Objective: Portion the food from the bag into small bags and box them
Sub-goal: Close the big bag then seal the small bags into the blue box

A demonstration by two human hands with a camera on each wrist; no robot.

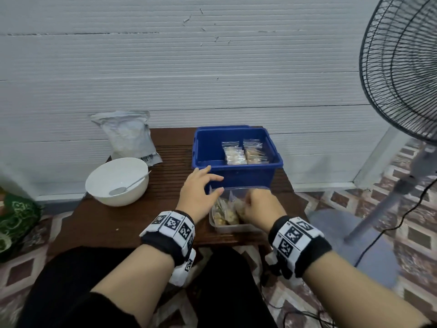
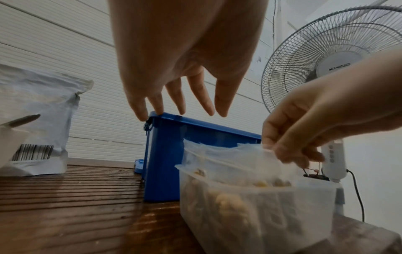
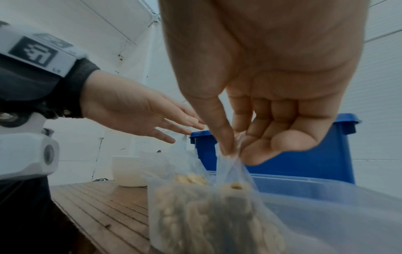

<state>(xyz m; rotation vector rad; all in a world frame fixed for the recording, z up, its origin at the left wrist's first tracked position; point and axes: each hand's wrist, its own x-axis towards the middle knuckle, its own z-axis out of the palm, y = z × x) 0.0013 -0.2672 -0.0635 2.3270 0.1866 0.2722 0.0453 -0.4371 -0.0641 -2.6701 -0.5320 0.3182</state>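
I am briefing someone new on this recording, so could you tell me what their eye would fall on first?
Most striking is the right hand pinching the top of a small clear bag of food in the clear plastic box at the table's near edge. The open left hand hovers beside it, fingers spread. Just behind stands the blue bin with filled small bags inside.

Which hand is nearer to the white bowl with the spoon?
Left. The left hand hovers open near the blue bin's front corner, on the white bowl's side. The right hand pinches a small bag in the clear container, farther away.
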